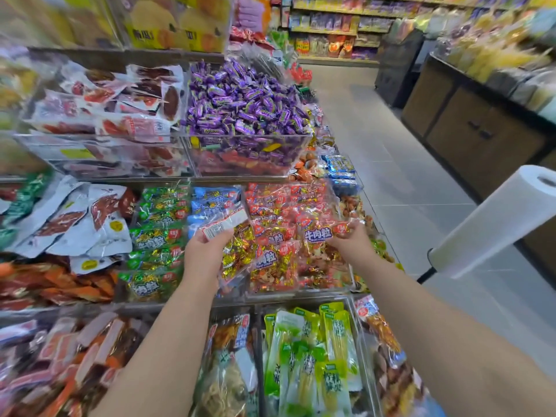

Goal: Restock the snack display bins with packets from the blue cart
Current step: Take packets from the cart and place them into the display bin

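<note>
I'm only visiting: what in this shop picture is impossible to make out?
Head view only:
Blue cart: outside the frame.
Small print on the packet in the left hand and the red packet in the right hand: too small to read.
Yellow boxes top left and far shelves: blurred.
Foot of the white roll's stand: hidden behind the right arm.

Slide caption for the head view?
Left hand grips a label-up packet, right hand a red packet, above the display bins.
</note>
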